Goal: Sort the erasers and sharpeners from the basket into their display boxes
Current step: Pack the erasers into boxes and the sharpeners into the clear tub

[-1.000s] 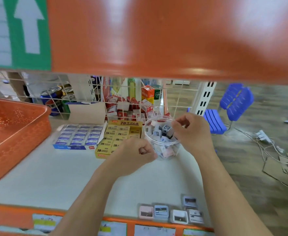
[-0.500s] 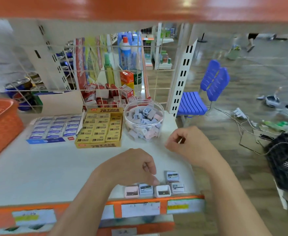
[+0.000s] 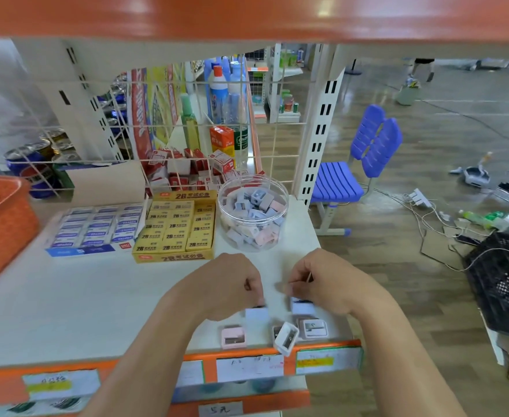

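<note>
Several small sharpeners lie near the shelf's front edge. My left hand [image 3: 229, 285] pinches a pale blue sharpener [image 3: 256, 316] just above the row. My right hand [image 3: 329, 284] has its fingers curled together over a blue sharpener [image 3: 302, 309], which lies on the shelf; a grip on it does not show. A white sharpener [image 3: 286, 339] stands tilted on its edge, between a pink sharpener [image 3: 233, 337] and a pale sharpener [image 3: 314, 328]. Behind them stand the clear sharpener tub [image 3: 253, 213], the yellow 2B eraser box [image 3: 176, 227] and the blue-and-white eraser box [image 3: 95, 228].
The orange basket [image 3: 2, 224] sits at the shelf's left end. A wire grid [image 3: 187, 121] backs the shelf, with goods behind it, and an orange shelf edge [image 3: 247, 16] hangs overhead. To the right, the floor holds a blue chair [image 3: 355, 167], cables and a black crate [image 3: 505, 281].
Both hands came back from the tub to the front row. The left hand picked up the pale blue sharpener, and the white one tipped onto its edge. The view dropped lower.
</note>
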The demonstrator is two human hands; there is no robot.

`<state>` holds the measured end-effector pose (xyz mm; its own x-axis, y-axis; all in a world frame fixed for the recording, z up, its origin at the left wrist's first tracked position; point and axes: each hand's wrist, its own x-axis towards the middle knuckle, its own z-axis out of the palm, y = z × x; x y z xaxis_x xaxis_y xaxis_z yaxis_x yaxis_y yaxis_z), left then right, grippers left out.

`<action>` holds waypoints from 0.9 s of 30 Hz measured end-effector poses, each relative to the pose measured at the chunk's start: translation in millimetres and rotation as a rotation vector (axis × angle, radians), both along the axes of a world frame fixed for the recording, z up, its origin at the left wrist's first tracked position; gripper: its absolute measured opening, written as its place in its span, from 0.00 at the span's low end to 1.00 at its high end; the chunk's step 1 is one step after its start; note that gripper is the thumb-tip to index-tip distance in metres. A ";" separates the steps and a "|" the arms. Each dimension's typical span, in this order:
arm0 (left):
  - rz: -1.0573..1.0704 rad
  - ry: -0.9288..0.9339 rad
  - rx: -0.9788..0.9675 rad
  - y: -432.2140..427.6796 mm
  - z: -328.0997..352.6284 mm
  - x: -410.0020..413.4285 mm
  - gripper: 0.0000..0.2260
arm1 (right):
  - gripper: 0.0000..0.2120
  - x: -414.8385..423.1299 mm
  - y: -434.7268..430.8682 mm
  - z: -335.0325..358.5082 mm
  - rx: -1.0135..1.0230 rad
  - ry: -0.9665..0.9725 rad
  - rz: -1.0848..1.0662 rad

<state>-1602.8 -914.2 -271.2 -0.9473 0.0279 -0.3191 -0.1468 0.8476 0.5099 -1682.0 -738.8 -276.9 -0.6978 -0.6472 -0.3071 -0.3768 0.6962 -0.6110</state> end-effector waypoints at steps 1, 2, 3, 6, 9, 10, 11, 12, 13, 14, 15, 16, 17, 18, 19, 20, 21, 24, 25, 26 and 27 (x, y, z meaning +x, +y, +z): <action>0.013 0.013 -0.009 -1.1 -0.8 -0.6 0.08 | 0.17 -0.2 1.3 0.9 -0.008 -0.018 -0.004; 0.024 0.020 -0.009 -1.7 -1.8 -1.0 0.07 | 0.16 -0.9 2.8 1.7 -0.008 -0.040 -0.009; 0.035 0.022 -0.002 -1.8 -2.4 -1.3 0.07 | 0.13 -1.4 4.8 2.2 0.004 -0.057 -0.014; 0.037 0.022 0.035 -0.7 -3.7 -2.0 0.07 | 0.03 -1.8 7.7 0.8 0.034 -0.089 -0.029; 0.015 0.002 0.062 0.3 -3.7 -0.6 0.10 | 0.04 -2.9 6.5 -1.7 0.041 -0.054 -0.017; 0.008 -0.022 0.082 0.3 -3.4 0.1 0.09 | 0.05 -3.3 5.7 -2.5 0.042 -0.036 -0.012; 0.000 -0.047 0.097 0.1 -2.9 1.1 0.09 | 0.06 -3.2 4.9 -3.4 0.041 -0.019 -0.009; -0.009 -0.068 0.103 -0.3 -2.6 1.8 0.09 | 0.07 -3.1 3.7 -4.4 0.036 -0.003 -0.009; -0.015 -0.079 0.105 -0.7 -2.5 2.5 0.09 | 0.07 -2.7 2.8 -5.3 0.025 0.009 -0.015; -0.013 -0.080 0.111 -0.9 -2.3 2.9 0.07 | 0.07 -2.3 2.0 -5.9 0.002 0.017 -0.027; -0.006 -0.075 0.117 -1.3 -2.4 2.7 0.05 | 0.07 -1.9 1.2 -6.5 -0.032 0.022 -0.045; 0.003 -0.065 0.123 -1.6 -2.5 2.5 0.03 | 0.07 -2.3 0.3 -7.1 -0.075 0.028 -0.066; 0.011 -0.055 0.126 -2.0 -3.0 2.9 0.03 | 0.07 -3.0 -0.5 -7.1 -0.123 0.036 -0.084; 0.017 -0.049 0.130 -2.6 -3.4 3.4 0.03 | 0.08 -4.4 -2.5 -6.3 -0.174 0.043 -0.099; 0.020 -0.050 0.131 -3.3 -4.0 4.3 0.03 | 0.08 -5.2 -4.6 -4.8 -0.230 0.042 -0.114; 0.020 -0.050 0.123 -3.8 -4.9 5.0 0.03 | 0.09 -6.1 -7.3 -2.6 -0.298 0.035 -0.132; 0.018 -0.049 0.111 -4.2 -5.4 5.8 0.04 | 0.10 -7.3 -10.6 -0.2 -0.373 0.027 -0.156; 0.005 -0.039 0.095 -3.2 -7.4 7.2 0.05 | 0.10 -12.0 -23.6 10.0 -0.606 0.043 -0.264; -0.004 -0.030 0.084 -2.9 -8.1 7.0 0.05 | 0.09 -13.9 -28.9 13.4 -0.676 0.054 -0.306; -0.010 -0.019 0.075 -2.5 -8.1 6.8 0.05 | 0.08 -16.0 -34.4 16.7 -0.738 0.063 -0.345; -0.012 -0.009 0.075 -2.5 -8.2 6.8 0.05 | 0.07 -18.2 -39.8 19.6 -0.786 0.071 -0.379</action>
